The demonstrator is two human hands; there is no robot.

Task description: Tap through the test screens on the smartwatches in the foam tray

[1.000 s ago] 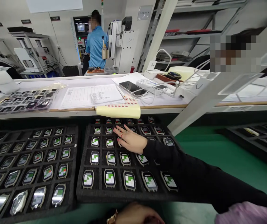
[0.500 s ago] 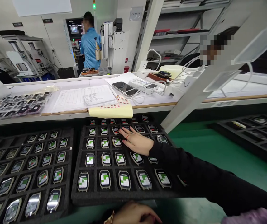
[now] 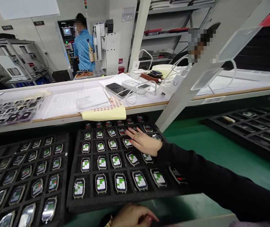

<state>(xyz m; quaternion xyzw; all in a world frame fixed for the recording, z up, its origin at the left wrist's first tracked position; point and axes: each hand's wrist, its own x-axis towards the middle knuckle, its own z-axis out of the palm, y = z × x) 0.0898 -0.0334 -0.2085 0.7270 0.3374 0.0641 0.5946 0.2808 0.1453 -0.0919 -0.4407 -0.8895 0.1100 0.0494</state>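
A black foam tray holds rows of square watch heads, each in its own compartment. Over its far rows my right hand is stretched out flat, fingers apart and holding nothing. Its fingertips are at a watch with a dark screen in the second row from the back; whether they touch it I cannot tell. Just left of that, a watch shows a green and white pattern. My left hand, with a gold bracelet at the wrist, is below the tray's near edge. Its fingers are curled in, and no object shows in them.
Another foam tray of watches lies close on the left, and a third tray lies far right. Behind is a white shelf with papers, a phone and cables. A slanted white post rises on the right. A person in blue stands beyond.
My right hand has shifted one compartment to the right. The watch it was touching has turned from a dark text screen to green and white. The camera has turned slightly right.
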